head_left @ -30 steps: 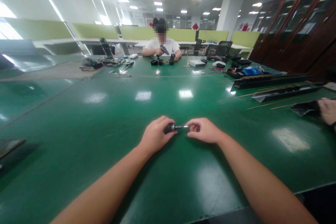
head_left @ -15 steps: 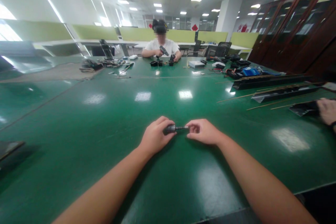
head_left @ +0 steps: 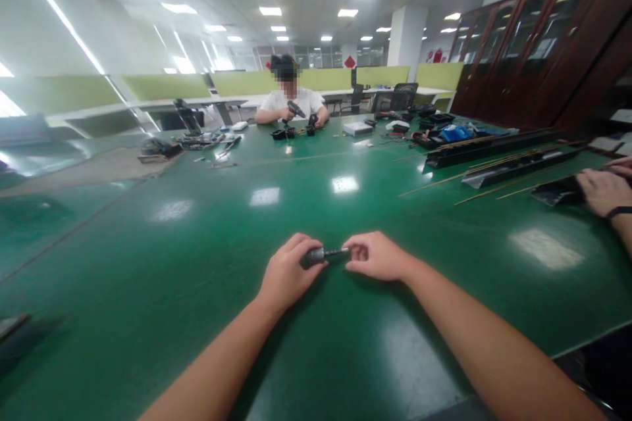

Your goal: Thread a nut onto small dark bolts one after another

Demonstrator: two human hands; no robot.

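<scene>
Above the green table (head_left: 212, 237), a dark cylindrical piece with a thin, ridged metal shaft (head_left: 316, 256) lies level between my hands. My left hand (head_left: 289, 271) is closed round its thick body, thumb and fingers on opposite sides. The shaft points right, out of that grip. At the shaft's tip, the curled fingers of my right hand (head_left: 378, 256) meet it near the index fingertip, with the thumb slightly below. How firmly they grip the tip is hard to see. Part of the thick body is hidden in my left palm.
Across the table a person (head_left: 291, 102) holds a power drill (head_left: 296, 109) over black parts. At right, another person's hand (head_left: 603, 189) rests on a black channel (head_left: 557, 192). Long black channels (head_left: 518, 166) and thin rods lie nearby. A dark-edged object (head_left: 14, 325) sits at the left edge.
The camera view has shifted, so the whole scene sits a little lower and further left. Both my hands keep the same hold; the shaft tilts slightly differently. More of the neighbour's hands shows at right.
</scene>
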